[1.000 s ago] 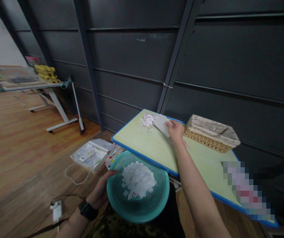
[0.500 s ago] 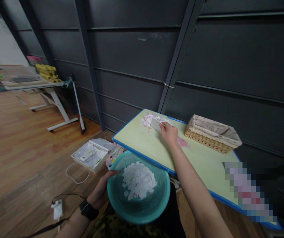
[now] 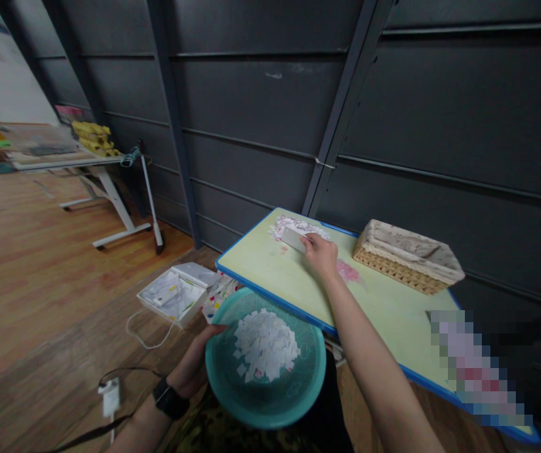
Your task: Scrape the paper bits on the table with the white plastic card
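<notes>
My left hand [image 3: 197, 363] grips the left rim of a teal plastic colander [image 3: 306, 384], its thumb over the edge. A heap of small white paper pieces [image 3: 265, 343] lies inside the colander. Out over the yellow table, my right hand [image 3: 321, 253] is closed on a flat, pale rectangular scraper [image 3: 294, 239], held by one end. The scraper's long edge rests by a spread of white and pinkish paper bits [image 3: 284, 223] at the far end of the tabletop. Beside my right wrist is a pink patch [image 3: 347, 270] on the table.
The yellow table [image 3: 261, 270] has a blue edge. A lined wicker basket [image 3: 402, 267] stands at its back right, near a dark panel wall [image 3: 251, 107]. An open white box [image 3: 173, 299] and a power strip [image 3: 110, 396] lie on the floor, left. A wheeled table [image 3: 77, 160] stands farther off.
My right hand and the scraper have shifted slightly, with the scraper a little farther left relative to the table. My left hand keeps its hold on the colander.
</notes>
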The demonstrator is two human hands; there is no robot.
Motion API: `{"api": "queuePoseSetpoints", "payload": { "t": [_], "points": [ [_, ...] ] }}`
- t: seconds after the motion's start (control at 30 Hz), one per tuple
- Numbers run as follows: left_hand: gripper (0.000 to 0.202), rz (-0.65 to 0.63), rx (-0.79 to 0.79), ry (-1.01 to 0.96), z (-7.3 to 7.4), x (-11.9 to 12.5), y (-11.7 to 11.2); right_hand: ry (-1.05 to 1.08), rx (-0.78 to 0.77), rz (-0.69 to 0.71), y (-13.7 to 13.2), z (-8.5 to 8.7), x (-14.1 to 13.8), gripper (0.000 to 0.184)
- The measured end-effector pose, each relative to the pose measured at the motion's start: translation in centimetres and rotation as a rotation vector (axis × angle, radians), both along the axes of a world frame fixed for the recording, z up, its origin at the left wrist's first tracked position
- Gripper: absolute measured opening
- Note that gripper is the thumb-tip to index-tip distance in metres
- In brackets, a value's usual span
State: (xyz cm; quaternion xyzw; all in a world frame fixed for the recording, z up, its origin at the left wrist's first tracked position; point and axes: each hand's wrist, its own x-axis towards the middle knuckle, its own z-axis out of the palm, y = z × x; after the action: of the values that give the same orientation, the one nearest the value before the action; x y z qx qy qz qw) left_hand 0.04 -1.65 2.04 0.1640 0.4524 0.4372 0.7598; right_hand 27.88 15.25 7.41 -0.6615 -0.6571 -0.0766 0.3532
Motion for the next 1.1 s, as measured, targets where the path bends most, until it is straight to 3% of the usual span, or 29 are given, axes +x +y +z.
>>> {"api": "queuePoseSetpoints", "payload": {
  "t": [0.17,0.37,0.5,0.67,0.97,1.1],
  "points": [
    [0.023,-0.008,-0.016,0.015,-0.5,-0.1,0.1,-0.005,-0.008,0.05,0.2,-0.2,-0.1,0.031],
    [0.029,-0.023,0.025,-0.011,-1.4,-0.4,0.2,0.063,-0.002,0.087,-0.2,0.8,0.6,0.028],
    [0.03,-0.026,0.017,-0.036,-1.2,-0.3,0.2,0.114,0.034,0.101,-0.1,0.7,0.4,0.03],
    [0.027,-0.011,-0.012,-0.02,-0.8,-0.2,0.1,0.127,-0.041,0.211,0.0,0.2,-0.2,0.026],
    [0.019,-0.015,-0.013,0.026,-0.9,-0.3,0.1,0.23,-0.229,0.497,-1.1,2.5,2.0,0.024],
    [0.017,-0.025,-0.006,0.002,-0.8,-0.4,0.0,0.221,-0.237,0.474,-1.2,3.2,2.9,0.024]
  ]
}}
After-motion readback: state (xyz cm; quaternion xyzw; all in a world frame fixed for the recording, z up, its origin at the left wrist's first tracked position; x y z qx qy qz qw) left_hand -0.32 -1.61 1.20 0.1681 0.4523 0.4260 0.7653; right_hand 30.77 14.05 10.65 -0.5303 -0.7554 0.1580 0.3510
